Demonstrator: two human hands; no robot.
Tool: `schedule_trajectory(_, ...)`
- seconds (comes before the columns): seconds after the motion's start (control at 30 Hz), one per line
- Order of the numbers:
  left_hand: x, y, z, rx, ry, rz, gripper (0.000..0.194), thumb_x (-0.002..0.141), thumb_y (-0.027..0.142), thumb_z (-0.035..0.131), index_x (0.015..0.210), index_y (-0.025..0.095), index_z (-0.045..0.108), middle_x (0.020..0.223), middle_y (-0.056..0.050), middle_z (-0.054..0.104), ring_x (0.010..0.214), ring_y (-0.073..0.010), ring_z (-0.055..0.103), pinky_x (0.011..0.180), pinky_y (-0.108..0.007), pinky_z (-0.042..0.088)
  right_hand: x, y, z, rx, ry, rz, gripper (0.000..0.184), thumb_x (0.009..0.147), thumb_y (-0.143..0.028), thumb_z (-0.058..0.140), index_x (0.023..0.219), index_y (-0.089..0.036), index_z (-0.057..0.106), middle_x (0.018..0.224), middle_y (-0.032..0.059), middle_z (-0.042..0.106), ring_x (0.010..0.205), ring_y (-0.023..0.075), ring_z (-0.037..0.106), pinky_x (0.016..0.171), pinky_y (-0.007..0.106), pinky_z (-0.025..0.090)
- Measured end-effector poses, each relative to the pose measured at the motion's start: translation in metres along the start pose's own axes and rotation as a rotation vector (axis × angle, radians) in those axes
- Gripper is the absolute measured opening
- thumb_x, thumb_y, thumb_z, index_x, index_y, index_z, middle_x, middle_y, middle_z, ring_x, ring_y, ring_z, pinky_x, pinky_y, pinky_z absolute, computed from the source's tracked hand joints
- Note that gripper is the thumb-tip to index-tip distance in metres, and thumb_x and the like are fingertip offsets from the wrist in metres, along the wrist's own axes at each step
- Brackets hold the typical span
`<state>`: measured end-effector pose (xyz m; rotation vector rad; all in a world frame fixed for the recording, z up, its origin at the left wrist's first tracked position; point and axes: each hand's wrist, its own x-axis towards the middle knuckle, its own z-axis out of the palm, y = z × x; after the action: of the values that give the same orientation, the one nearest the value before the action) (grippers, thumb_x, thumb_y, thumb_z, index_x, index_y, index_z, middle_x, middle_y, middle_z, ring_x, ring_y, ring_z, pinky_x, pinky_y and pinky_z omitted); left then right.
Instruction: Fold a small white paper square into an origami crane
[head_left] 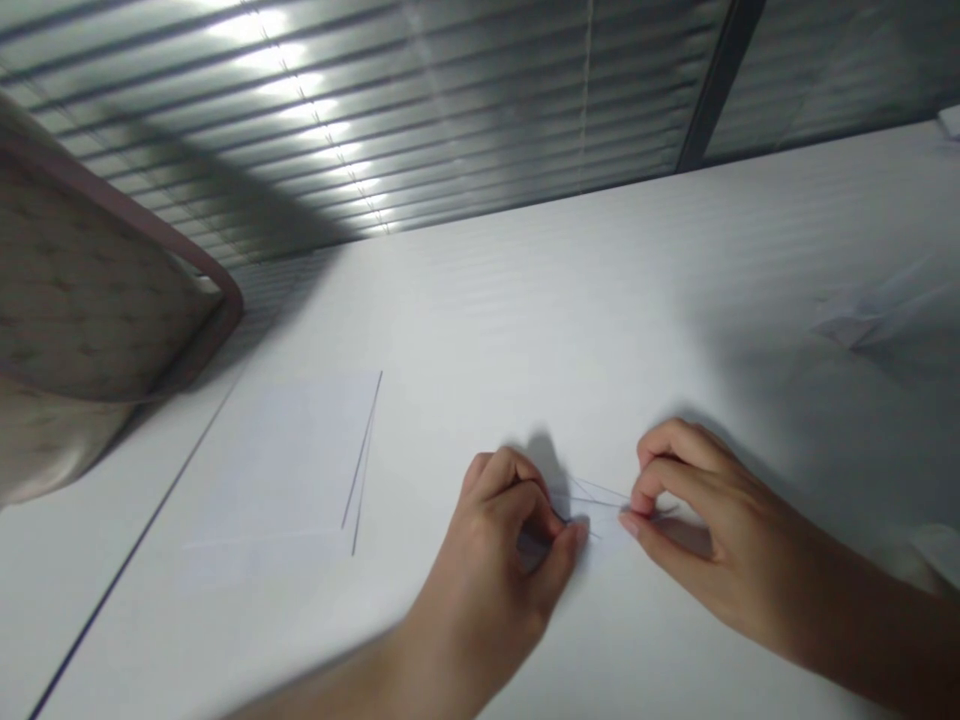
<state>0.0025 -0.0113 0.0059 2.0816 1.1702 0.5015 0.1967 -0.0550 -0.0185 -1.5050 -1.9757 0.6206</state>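
Note:
My left hand [510, 545] and my right hand [694, 520] rest on a white table [525, 320], close together near the front middle. Both hands are pinched, thumb against fingers, on the two ends of some thin thread-like strands [596, 497] that stretch between them just above the table. What the strands are made of I cannot tell. A white sheet of paper [285, 460] lies flat to the left of my left hand, with two thin straight rods or wires [364, 465] lying along its right edge.
A padded chair back with a pinkish-brown rim [97, 290] stands at the left beside the table. Closed window blinds [450, 120] run behind the table's far edge. Crumpled clear plastic or paper [877, 310] lies at the right.

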Motion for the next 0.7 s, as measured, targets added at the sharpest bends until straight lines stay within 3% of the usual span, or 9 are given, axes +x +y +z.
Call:
schedule_trajectory(0.37,0.001,0.001,-0.002,0.069,-0.069,0.037,0.018,0.083,0.011,0.055,0.07,0.02,0.046,0.09,-0.004,0.053,0.09,-0.02,0.048,0.079,-0.036,0.046,0.001,0.0,-0.001,-0.022,0.003,-0.001,0.017,0.081,-0.005,0.054,0.078,-0.022,0.049,0.089,0.003,0.05,0.088,0.0175,0.052,0.079,0.033,0.044)
schedule_trajectory(0.5,-0.002,0.001,0.0,0.114,-0.005,0.049,0.015,0.08,0.011,0.06,0.075,0.019,0.049,0.088,-0.004,0.055,0.087,-0.0198,0.05,0.075,-0.035,0.049,0.0,-0.001,0.0,-0.023,0.005,-0.007,0.018,0.081,-0.005,0.054,0.078,-0.022,0.049,0.09,0.0033,0.05,0.089,0.0184,0.052,0.079,0.034,0.044)
schedule_trajectory(0.6,-0.01,-0.003,0.001,0.207,0.084,0.208,0.018,0.083,0.01,0.06,0.099,0.018,0.057,0.101,-0.006,0.061,0.097,-0.0206,0.053,0.082,-0.035,0.051,-0.001,0.0,0.001,-0.021,0.002,-0.032,0.016,0.082,-0.006,0.054,0.08,-0.022,0.049,0.091,0.0036,0.05,0.091,0.0187,0.051,0.08,0.034,0.044)
schedule_trajectory(0.7,-0.019,-0.005,0.0,0.375,0.043,0.499,0.028,0.091,0.01,0.048,0.117,0.014,0.057,0.115,-0.006,0.065,0.115,-0.0211,0.05,0.096,-0.034,0.047,-0.001,0.001,0.0,-0.018,0.004,-0.039,0.016,0.082,-0.007,0.055,0.081,-0.021,0.049,0.089,0.003,0.049,0.088,0.0178,0.05,0.08,0.034,0.044)
